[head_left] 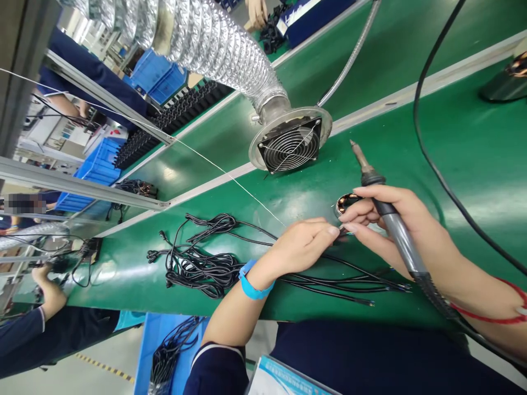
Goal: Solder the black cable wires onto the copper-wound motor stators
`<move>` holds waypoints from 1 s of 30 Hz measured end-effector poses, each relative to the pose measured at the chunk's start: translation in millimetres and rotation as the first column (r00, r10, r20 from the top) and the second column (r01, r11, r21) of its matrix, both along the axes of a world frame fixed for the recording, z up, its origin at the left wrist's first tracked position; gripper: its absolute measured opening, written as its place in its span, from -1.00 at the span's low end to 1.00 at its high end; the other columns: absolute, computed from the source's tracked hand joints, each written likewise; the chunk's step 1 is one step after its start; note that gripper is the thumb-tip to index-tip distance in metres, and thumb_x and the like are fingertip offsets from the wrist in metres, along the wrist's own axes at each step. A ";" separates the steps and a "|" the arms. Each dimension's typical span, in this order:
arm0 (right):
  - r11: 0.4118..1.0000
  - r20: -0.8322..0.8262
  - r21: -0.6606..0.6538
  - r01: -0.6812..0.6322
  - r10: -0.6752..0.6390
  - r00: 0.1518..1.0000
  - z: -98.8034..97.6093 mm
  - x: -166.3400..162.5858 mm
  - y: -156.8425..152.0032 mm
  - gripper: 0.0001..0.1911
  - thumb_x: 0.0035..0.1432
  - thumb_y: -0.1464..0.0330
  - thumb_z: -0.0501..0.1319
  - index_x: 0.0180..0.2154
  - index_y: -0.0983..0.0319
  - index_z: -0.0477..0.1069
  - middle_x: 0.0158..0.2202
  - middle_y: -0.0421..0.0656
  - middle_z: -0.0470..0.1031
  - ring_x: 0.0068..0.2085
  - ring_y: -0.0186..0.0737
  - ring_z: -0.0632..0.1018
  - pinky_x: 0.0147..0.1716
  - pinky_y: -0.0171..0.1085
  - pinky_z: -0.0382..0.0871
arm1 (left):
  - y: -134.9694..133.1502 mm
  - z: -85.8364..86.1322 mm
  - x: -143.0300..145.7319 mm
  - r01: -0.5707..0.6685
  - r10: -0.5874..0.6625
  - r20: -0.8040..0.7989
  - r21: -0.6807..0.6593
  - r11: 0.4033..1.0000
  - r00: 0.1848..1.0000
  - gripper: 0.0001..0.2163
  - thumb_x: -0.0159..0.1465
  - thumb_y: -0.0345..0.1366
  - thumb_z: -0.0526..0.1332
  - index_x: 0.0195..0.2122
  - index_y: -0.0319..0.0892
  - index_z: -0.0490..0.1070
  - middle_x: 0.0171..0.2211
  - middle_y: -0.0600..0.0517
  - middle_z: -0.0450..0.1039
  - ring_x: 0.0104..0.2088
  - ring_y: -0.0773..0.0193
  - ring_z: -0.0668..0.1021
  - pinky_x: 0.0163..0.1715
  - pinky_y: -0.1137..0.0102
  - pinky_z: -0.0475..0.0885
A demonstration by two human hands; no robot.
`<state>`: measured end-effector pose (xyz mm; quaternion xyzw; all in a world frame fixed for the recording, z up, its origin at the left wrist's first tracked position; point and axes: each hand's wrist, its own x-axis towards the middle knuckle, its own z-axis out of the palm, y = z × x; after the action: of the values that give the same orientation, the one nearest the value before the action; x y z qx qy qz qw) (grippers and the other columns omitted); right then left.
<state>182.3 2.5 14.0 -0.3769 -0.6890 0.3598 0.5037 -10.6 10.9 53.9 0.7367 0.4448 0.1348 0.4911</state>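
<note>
My right hand [403,225] is closed round a soldering iron [397,233], its bare tip pointing up and away from me. The thumb and fingers of that hand also meet at a cable's thin wire ends, touching my left fingertips. My left hand [304,244], with a blue wristband, pinches the end of a black cable [255,233]. A thin pale wire [230,175] runs down from the upper left to this hand. Just behind my fingers sits a round part with copper windings [346,204], partly hidden. Below my hands lie several cable ends [349,282] with stripped tips.
Coiled black cables [201,263] lie left on the green bench [132,269]. A fan-fronted extractor [290,145] hangs above on a silver duct [230,55]. A blue bin [142,351] with cables stands below the edge. A co-worker's hand [49,288] is at far left.
</note>
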 end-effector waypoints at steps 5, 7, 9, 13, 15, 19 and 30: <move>0.998 0.019 0.052 -0.024 0.023 1.000 2.9 0.3 2.6 -0.66 0.30 0.33 0.23 0.08 0.04 0.26 -0.31 -0.29 0.53 -0.36 -0.31 0.61 -0.31 -0.28 0.60 | 2.1 0.1 3.4 -0.010 0.027 0.133 -0.123 0.992 0.991 -0.70 0.42 -0.19 0.09 -0.43 -0.17 0.39 -0.38 0.02 0.52 -0.26 0.28 0.52 -0.04 0.31 0.41; 0.997 0.031 0.071 -0.025 0.023 0.999 2.6 1.4 4.5 -0.65 0.30 0.34 0.23 0.08 0.03 0.26 -0.33 -0.30 0.53 -0.35 -0.30 0.62 -0.28 -0.28 0.59 | 0.5 -4.3 5.0 -0.082 0.167 0.248 -0.320 0.944 0.954 -0.70 0.37 -0.06 0.17 -0.39 -0.17 0.37 -0.46 0.06 0.47 -0.40 0.34 0.49 -0.27 0.39 0.42; 0.997 0.071 0.071 -0.012 0.007 0.997 1.7 5.2 6.3 -0.65 0.32 0.31 0.22 0.11 0.04 0.27 -0.30 -0.28 0.57 -0.27 -0.28 0.64 -0.23 -0.27 0.59 | -0.9 -9.5 8.1 -0.172 0.321 0.302 -0.429 0.887 0.898 -0.67 0.27 0.00 0.26 -0.38 -0.18 0.34 -0.54 0.13 0.37 -0.51 0.41 0.41 -0.43 0.46 0.33; 0.988 0.283 0.043 0.146 -0.152 0.947 0.0 22.6 6.7 -0.55 0.41 0.19 0.11 0.27 0.09 0.25 -0.20 -0.16 0.64 -0.18 -0.21 0.67 -0.20 -0.24 0.57 | 1.7 -17.1 17.4 -0.407 0.515 0.279 -0.362 0.838 0.811 -0.79 0.22 -0.23 0.29 -0.45 -0.19 0.30 -0.58 0.19 0.26 -0.53 0.46 0.31 -0.46 0.50 0.23; 0.962 0.360 0.077 0.261 -0.271 0.893 0.2 32.5 4.5 -0.49 0.41 0.11 0.11 0.30 0.11 0.26 -0.20 -0.11 0.65 -0.23 -0.15 0.67 -0.26 -0.19 0.56 | 5.2 -18.7 21.6 -0.479 0.563 0.224 -0.337 0.811 0.795 -0.84 0.23 -0.33 0.24 -0.47 -0.19 0.30 -0.59 0.20 0.23 -0.54 0.46 0.28 -0.48 0.49 0.19; 0.911 0.289 0.124 0.393 -0.412 0.864 -2.1 41.3 -2.9 -0.67 0.29 0.16 0.28 0.03 0.15 0.50 -0.17 -0.02 0.63 -0.21 -0.07 0.66 -0.22 -0.12 0.55 | 10.0 -20.2 24.7 -0.535 0.602 0.174 -0.317 0.783 0.779 -0.84 0.22 -0.39 0.21 -0.50 -0.18 0.30 -0.62 0.21 0.20 -0.56 0.46 0.24 -0.51 0.48 0.14; 0.941 0.084 0.102 0.323 -0.332 0.940 -31.0 37.1 -17.1 -0.62 0.23 -0.02 0.28 -0.38 0.15 0.48 -0.44 -0.14 0.52 -0.60 -0.37 0.38 -0.49 -0.27 0.42 | 12.8 -28.1 22.0 -0.566 0.638 0.205 -0.320 0.760 0.742 -0.84 0.17 -0.38 0.23 -0.53 -0.19 0.32 -0.65 0.23 0.19 -0.59 0.49 0.20 -0.55 0.49 0.10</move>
<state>219.4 -14.7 -16.9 -0.4817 -0.6559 0.2213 0.5375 11.5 23.7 25.7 0.4581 0.5924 0.3440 0.5665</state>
